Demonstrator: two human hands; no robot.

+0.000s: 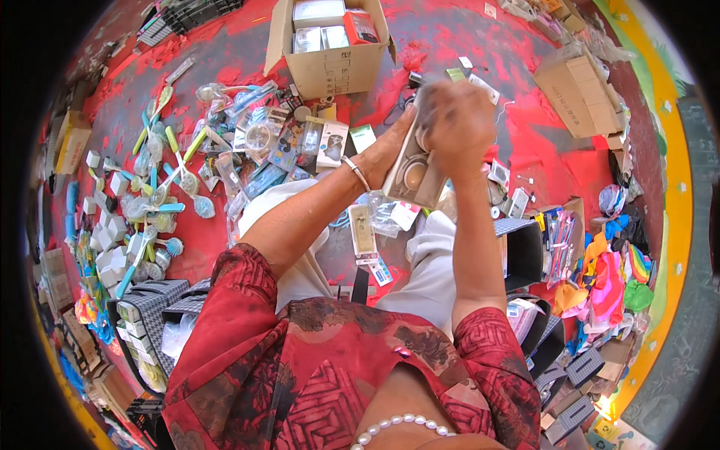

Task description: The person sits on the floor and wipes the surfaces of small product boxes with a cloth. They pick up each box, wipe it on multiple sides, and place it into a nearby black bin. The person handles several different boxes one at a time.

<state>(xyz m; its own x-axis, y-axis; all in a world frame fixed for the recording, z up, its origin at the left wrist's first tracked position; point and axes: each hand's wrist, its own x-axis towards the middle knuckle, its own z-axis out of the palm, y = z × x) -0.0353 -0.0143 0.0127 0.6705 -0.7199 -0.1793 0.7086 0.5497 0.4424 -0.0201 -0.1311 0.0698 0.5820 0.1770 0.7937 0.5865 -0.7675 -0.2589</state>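
In front of my chest, tilted, is a flat clear-fronted package (412, 171) with round brownish forms inside; its exact kind I cannot make out. My left hand (384, 148) grips its left edge, the thumb along the side. Over its upper right part lies my right hand (459, 124), smeared by motion, so its fingers do not show clearly. Below the package, between my knees, a boxed item in a pale package (363, 234) rests beside a crumpled clear plastic bag (384, 217).
An open carton (330, 71) of boxes stands ahead. Packaged small goods (259, 139) heap up to its right-hand near left, with long-handled brushes (161, 187) farther left. Another carton (577, 94) sits far right. Dark bins (521, 255) and colourful bags (604, 281) lie near right.
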